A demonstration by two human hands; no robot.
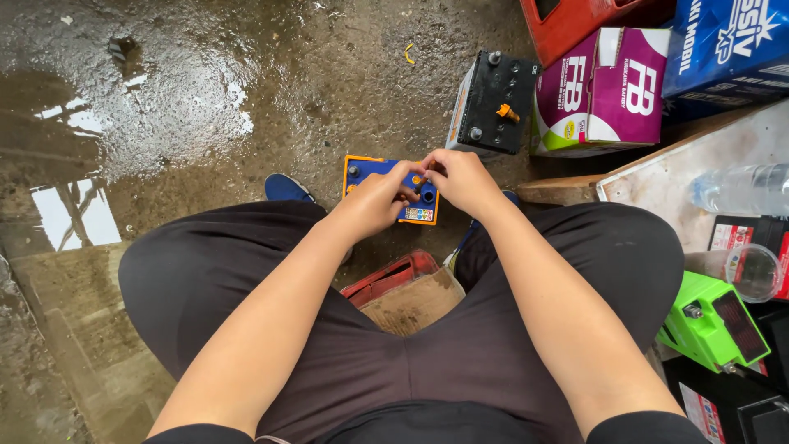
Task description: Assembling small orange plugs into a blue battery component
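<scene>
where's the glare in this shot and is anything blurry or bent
Head view: sky glare on the wet concrete floor and puddle at left; the hands on the blue battery are sharp; wide-angle lens bows the knees and edges; flat daylight, soft shadows.

Wet, dark concrete floor (271, 74) glistens under daylight, with a puddle (57, 156) at the left edge mirroring bright sky. A worn wooden board (657, 177) lies at the right.

Wet concrete floor (246, 90) (puddled) bears blue battery (374, 177) and black battery (493, 103).
</scene>
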